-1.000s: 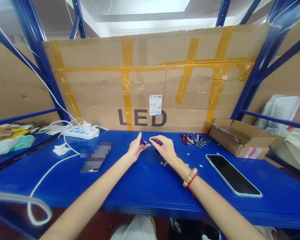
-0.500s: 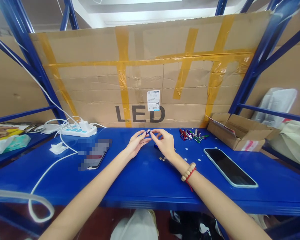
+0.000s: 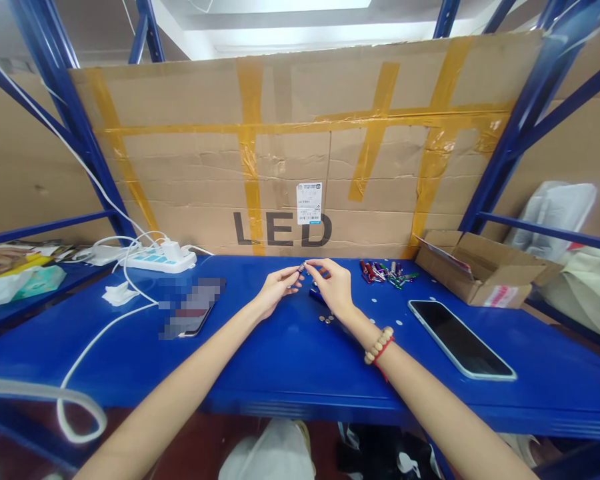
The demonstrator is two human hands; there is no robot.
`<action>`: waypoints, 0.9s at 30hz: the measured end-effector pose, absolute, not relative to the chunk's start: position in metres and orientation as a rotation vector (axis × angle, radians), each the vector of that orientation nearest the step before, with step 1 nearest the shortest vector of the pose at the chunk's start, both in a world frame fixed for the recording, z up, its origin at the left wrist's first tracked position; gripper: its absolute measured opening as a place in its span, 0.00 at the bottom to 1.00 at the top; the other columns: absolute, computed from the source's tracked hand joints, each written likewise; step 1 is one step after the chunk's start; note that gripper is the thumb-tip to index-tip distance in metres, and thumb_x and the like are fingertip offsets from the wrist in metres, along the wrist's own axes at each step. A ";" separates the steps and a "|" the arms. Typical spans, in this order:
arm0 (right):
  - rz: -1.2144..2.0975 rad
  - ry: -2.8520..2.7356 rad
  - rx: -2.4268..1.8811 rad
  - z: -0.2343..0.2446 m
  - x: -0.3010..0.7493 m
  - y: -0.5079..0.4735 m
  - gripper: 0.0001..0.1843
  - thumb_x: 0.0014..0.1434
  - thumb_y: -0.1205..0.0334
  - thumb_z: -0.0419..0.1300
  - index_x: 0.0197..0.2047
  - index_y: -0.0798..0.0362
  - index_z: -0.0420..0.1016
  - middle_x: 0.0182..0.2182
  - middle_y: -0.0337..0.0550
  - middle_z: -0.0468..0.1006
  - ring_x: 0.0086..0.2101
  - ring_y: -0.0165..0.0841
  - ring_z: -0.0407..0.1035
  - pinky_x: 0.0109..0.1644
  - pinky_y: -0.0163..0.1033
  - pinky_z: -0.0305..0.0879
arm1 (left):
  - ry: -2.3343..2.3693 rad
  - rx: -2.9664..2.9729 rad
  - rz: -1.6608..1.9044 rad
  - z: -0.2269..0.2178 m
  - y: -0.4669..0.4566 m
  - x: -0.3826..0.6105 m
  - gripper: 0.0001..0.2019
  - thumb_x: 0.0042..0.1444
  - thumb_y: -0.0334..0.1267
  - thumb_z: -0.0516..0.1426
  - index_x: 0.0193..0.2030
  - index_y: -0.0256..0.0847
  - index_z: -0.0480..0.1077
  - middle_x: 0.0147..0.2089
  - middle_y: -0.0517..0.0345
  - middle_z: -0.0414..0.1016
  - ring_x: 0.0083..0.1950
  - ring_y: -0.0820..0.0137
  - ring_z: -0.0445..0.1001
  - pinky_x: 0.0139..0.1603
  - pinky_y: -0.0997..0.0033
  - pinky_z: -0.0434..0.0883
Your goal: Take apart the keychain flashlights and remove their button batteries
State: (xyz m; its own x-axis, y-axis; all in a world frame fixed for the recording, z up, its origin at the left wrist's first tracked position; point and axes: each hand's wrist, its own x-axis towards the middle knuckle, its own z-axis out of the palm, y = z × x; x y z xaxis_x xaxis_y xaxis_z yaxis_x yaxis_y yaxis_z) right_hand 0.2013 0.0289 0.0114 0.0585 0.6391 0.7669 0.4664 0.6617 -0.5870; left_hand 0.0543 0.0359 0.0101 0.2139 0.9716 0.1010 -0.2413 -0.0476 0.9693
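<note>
Both my hands meet above the middle of the blue shelf (image 3: pixel 290 360). My left hand (image 3: pixel 277 291) pinches a small silvery metal piece (image 3: pixel 301 269) at its fingertips. My right hand (image 3: pixel 336 285), with a bead bracelet at the wrist, has its fingers closed on the same piece from the right. A small dark blue part (image 3: pixel 315 293) lies on the shelf under my right hand. A few tiny round button cells (image 3: pixel 326 321) lie beside my right wrist.
A heap of small coloured keychain lights (image 3: pixel 386 273) lies at the back right. An open cardboard box (image 3: pixel 473 268) and a dark phone (image 3: pixel 460 339) are on the right. A blurred phone (image 3: pixel 190 309), white power strip (image 3: pixel 155 260) and cables sit left. Taped cardboard (image 3: pixel 290 153) closes the back.
My hands came together: one second ago the left held a purple piece apart from the right; now both pinch one small silvery piece, raised slightly. The view shifted a little.
</note>
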 end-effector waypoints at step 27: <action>0.123 -1.775 -1.410 0.007 0.226 0.041 0.09 0.53 0.65 0.54 0.37 0.47 0.72 0.35 0.35 0.76 0.30 0.28 0.69 0.33 0.34 0.60 | 1.484 1.877 1.278 0.000 0.064 0.027 0.08 0.50 0.24 0.48 0.34 0.42 0.55 0.35 0.59 0.72 0.31 0.73 0.69 0.40 0.68 0.66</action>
